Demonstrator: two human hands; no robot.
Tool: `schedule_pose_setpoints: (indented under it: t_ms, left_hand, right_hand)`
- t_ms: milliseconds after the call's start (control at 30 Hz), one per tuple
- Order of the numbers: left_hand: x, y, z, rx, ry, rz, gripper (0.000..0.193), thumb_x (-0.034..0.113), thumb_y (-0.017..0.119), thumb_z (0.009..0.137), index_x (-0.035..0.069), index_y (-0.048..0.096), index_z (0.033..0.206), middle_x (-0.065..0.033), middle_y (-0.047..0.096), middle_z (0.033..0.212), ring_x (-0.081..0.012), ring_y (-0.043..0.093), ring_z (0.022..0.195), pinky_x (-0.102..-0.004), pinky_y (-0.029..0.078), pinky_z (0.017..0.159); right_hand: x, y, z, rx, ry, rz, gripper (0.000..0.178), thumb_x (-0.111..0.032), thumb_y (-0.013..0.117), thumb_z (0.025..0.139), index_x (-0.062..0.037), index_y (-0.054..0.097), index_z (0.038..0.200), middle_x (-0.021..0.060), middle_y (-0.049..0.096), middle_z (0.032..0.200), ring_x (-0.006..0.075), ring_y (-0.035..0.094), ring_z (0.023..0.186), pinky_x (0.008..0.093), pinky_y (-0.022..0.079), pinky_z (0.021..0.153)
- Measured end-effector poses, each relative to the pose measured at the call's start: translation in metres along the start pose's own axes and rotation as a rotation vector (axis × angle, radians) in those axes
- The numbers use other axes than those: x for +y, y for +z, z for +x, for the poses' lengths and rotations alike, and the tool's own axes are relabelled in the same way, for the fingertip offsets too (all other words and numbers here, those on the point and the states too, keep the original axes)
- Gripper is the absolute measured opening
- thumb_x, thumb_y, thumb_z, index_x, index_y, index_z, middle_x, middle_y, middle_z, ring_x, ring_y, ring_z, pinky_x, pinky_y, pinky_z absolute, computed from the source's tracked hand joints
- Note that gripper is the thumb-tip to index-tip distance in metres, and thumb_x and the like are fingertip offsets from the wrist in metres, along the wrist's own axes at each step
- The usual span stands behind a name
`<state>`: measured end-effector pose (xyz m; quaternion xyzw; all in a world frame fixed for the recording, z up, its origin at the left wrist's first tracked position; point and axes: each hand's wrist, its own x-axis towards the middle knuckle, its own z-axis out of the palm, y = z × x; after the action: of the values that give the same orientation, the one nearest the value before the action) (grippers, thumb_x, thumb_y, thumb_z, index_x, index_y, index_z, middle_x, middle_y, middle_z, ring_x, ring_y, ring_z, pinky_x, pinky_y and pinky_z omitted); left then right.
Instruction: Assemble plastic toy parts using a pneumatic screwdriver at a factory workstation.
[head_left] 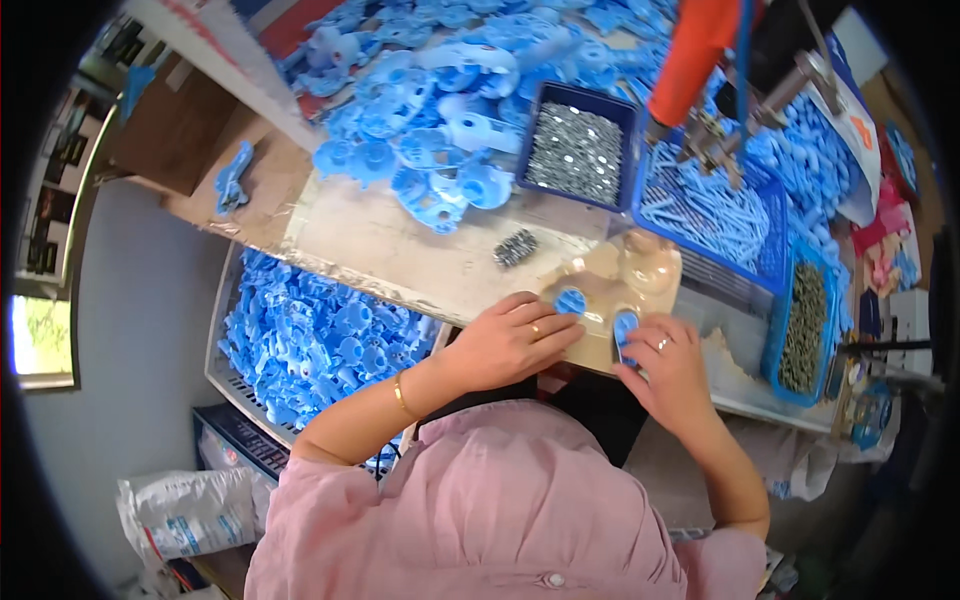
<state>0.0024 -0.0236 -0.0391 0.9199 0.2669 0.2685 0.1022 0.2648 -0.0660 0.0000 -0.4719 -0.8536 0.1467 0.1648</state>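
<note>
A glossy tan moulded fixture [603, 270] lies at the table's front edge, with blue plastic pieces seated in it. My left hand [515, 342] rests at the fixture's left side, fingers stretched out, their tips close to a round blue plastic piece [570, 301]. At the right side, the curled fingers and thumb of my right hand [667, 365] are on a blue plastic part [625, 328] at the fixture's near edge. Those fingers partly cover the part. Left of the fixture, a small heap of screws [516, 248] lies on the worktable [370, 235].
Blue moulded shells [440, 110] are piled at the back. Behind the fixture stand a dark blue bin [527, 140] of small metal parts and a blue basket [775, 262] of sticks. An orange-handled tool [690, 60] hangs above. A light blue tray [770, 370] is at right, a crate [222, 290] below left.
</note>
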Motion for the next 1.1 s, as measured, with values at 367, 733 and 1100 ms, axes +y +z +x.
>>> schedule_pose_setpoints:
  t_ms: [367,733,1100]
  left_hand:
    - [-0.187,-0.047,0.051,0.23,-0.338,0.43,0.053,0.014,0.068,0.08,0.015,0.058,0.132,-0.0098,0.06,0.129,-0.0335,0.052,0.119,-0.0438,0.045,0.1]
    - [-0.217,-0.104,0.057,0.41,-0.43,0.388,0.036,0.009,0.059,0.088,0.011,0.061,0.124,-0.0117,0.067,0.11,-0.0319,0.061,0.105,-0.042,0.052,0.084]
    - [-0.055,-0.039,0.062,0.745,-0.918,-1.09,0.045,0.009,0.051,0.094,0.008,0.036,0.136,-0.0085,0.049,0.128,-0.0174,0.052,0.11,-0.0303,0.048,0.086]
  right_hand:
    - [-0.013,0.0,0.02,0.163,-0.027,0.009,0.016,-0.007,0.076,0.074,-0.0056,0.068,0.087,0.006,0.066,0.101,0.0283,0.06,0.104,0.0425,0.044,0.091]
    - [-0.017,0.004,0.026,0.192,-0.022,0.133,0.014,-0.002,0.074,0.076,-0.004,0.067,0.088,0.008,0.068,0.093,0.0298,0.061,0.098,0.0399,0.048,0.085]
    - [-0.073,-0.002,0.105,0.462,-0.068,0.306,0.044,0.002,0.074,0.076,-0.0017,0.063,0.119,0.0142,0.063,0.114,0.0334,0.062,0.103,0.041,0.05,0.088]
